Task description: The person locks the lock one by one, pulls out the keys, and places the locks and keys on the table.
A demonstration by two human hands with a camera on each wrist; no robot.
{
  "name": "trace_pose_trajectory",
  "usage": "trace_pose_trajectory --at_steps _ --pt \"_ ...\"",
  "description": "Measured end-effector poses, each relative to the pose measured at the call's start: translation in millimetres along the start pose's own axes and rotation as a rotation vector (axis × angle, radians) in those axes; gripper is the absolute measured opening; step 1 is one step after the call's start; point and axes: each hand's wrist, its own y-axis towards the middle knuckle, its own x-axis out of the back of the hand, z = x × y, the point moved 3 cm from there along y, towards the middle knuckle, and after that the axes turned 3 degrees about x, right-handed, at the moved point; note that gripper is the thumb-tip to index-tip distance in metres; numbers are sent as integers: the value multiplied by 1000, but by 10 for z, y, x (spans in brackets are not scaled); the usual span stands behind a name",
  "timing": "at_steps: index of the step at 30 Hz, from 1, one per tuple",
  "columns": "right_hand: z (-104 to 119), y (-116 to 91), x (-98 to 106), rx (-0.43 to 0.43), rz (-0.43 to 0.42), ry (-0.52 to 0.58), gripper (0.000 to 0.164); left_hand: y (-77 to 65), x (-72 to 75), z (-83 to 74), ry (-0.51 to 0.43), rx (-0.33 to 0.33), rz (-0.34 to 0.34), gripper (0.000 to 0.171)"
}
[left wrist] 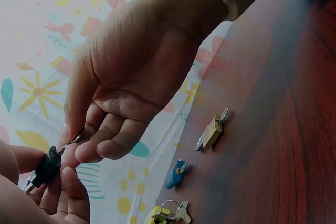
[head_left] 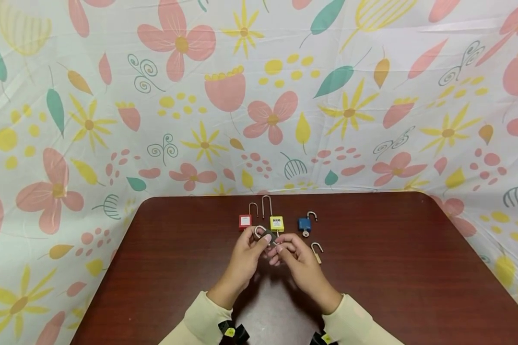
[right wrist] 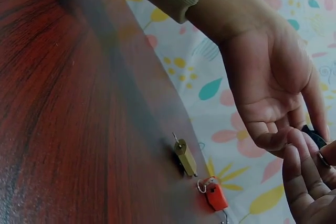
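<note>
My left hand [head_left: 243, 261] grips a dark padlock [head_left: 266, 235] above the table, its silver shackle pointing up and left. In the left wrist view the dark body of this padlock [left wrist: 46, 167] shows between thumb and fingers. My right hand [head_left: 304, 268] meets it from the other side, thumb and forefinger pinching a small key [left wrist: 77, 136] at the padlock's bottom end. Most of the key is hidden by the fingers. Just beyond the hands lie a red padlock [head_left: 245, 221] and a yellow padlock [head_left: 276, 224], both with long raised shackles.
Right of the hands are a blue padlock [head_left: 304, 224] and a small brass padlock [head_left: 317, 258], their shackles swung open. Keys [left wrist: 184, 212] hang on a ring from the yellow one. Behind the dark wooden table [head_left: 168, 268] hangs a flower-print cloth [head_left: 259, 182].
</note>
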Motion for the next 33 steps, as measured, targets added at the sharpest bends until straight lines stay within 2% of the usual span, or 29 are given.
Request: trace_pose_trajectory --at_steps 7,11,18,22,27,33 --pt "27 10 15 1 16 -35 19 23 28 -1 -19 -18 -6 18" --pt "131 35 0 8 20 -68 23 41 65 -31 -24 -28 -21 21" --pt "289 75 24 -2 -28 -118 26 82 159 -91 -5 -43 -59 21" --pt "210 80 123 -19 -73 -69 20 109 241 -157 -6 -63 -100 21" --pt "151 86 289 -35 -133 -6 18 136 372 -228 -22 -58 -141 22" --pt "162 64 561 -55 -195 -26 19 152 578 -248 57 -56 -193 18"
